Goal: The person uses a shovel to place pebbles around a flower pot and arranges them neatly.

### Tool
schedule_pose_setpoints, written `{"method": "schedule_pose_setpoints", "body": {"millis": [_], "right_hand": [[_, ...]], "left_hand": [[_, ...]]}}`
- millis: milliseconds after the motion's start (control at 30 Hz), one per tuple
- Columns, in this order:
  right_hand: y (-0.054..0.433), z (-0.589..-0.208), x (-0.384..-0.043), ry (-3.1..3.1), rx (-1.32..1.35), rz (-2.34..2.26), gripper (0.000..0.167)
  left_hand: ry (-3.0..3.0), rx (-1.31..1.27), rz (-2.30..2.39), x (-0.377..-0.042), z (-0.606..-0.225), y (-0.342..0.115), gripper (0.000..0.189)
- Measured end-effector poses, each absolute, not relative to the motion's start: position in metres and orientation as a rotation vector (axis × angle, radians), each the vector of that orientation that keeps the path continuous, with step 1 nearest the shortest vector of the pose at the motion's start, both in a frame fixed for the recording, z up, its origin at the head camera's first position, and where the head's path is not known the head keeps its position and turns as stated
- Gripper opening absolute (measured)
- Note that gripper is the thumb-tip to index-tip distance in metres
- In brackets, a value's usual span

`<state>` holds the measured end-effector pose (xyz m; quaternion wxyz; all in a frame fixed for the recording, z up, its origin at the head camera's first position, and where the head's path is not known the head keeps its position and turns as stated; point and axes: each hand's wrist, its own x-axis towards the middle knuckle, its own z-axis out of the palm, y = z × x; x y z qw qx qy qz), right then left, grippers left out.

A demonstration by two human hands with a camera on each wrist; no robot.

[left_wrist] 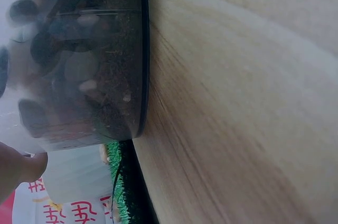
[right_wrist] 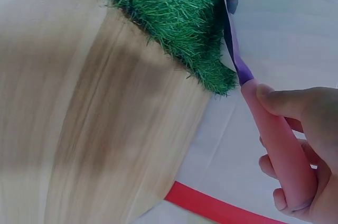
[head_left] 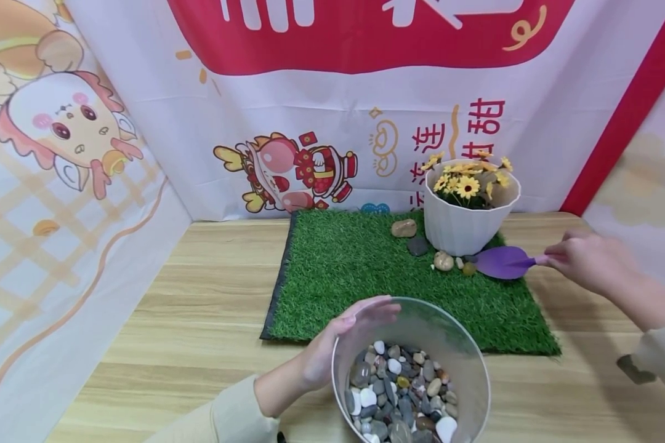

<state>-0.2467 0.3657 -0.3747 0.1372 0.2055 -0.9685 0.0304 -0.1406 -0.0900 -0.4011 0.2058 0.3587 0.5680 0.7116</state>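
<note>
Looked forward and down from the head, farthest back, across the table (head_left: 199, 295), grass mat (head_left: 360, 264) and printed backdrop (head_left: 310, 98). Peered from the left wrist, rolled sideways, low along the table and very close to the clear bucket (left_wrist: 74, 71), toward the mat's edge. Looked from the right wrist, also rolled sideways, near and along the trowel (right_wrist: 280, 150) toward the backdrop. Shared bucket and mat between head and left wrist, trowel and mat between head and right wrist.

Left hand (head_left: 335, 344): fingers extended. Right hand (head_left: 593, 261), out to the side: fingers curled in a grip.
</note>
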Motion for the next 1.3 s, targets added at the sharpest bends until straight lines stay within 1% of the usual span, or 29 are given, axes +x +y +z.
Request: {"method": "schedule_pose_setpoints", "body": {"millis": [167, 267, 633, 867, 1067, 1300], "right_hand": [[0.368, -0.377, -0.245, -2.734, 0.611, 0.062, 0.015], [0.371, -0.375, -0.244, -2.722, 0.606, 0.044, 0.015], [0.378, -0.354, -0.229, -2.826, 0.500, -0.036, 0.022], [0.373, -0.341, -0.214, -2.782, 0.521, -0.033, 0.023], [0.362, -0.328, -0.202, -2.697, 0.546, 0.053, 0.036], [0.344, -0.309, -0.191, -2.642, 0.567, 0.099, 0.031]], "left_hand": [[1.582, 0.997, 1.985, -0.141, -0.401, -0.090, 0.064], [1.579, 0.991, 1.986, -0.141, -0.401, -0.090, 0.064], [1.561, 0.992, 1.993, -0.141, -0.401, -0.090, 0.064], [1.576, 1.011, 1.983, -0.142, -0.401, -0.091, 0.063], [1.568, 1.005, 1.984, -0.142, -0.401, -0.092, 0.063], [1.583, 1.009, 1.972, -0.143, -0.402, -0.092, 0.064]]}}
